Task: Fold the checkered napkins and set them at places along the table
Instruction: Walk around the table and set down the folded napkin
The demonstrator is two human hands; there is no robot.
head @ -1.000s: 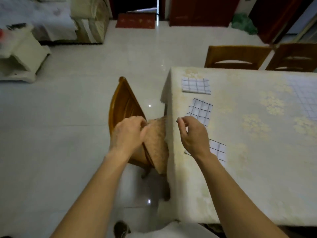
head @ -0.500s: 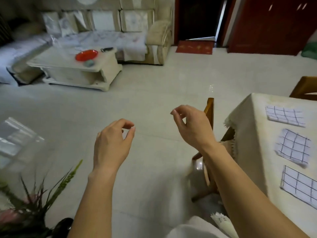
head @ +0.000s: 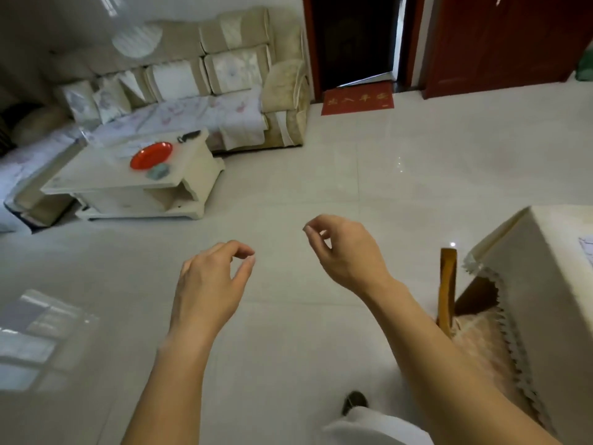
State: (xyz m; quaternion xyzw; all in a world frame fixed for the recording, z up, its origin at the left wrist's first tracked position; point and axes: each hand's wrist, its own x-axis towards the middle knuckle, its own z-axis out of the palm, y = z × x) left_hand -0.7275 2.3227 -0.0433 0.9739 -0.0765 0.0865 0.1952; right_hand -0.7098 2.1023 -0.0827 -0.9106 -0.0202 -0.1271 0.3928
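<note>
My left hand (head: 213, 281) and my right hand (head: 345, 252) hang in the air over the tiled floor, fingers loosely curled, holding nothing. The dining table (head: 526, 271) with its cream cloth shows only as a corner at the right edge. A sliver of one checkered napkin (head: 588, 248) lies on the tabletop at the frame's right border. Both hands are well left of the table and touch nothing.
A wooden chair (head: 447, 287) with a fuzzy seat pad is tucked at the table's end. A white coffee table (head: 128, 181) with a red plate (head: 150, 155) and a beige sofa (head: 205, 91) stand far left. A red doormat (head: 357, 102) lies by the door.
My view has swung left, away from the table. The three napkins seen on the tabletop have slid out of frame. My left hand came off the chair back; both hands now float over the floor.
</note>
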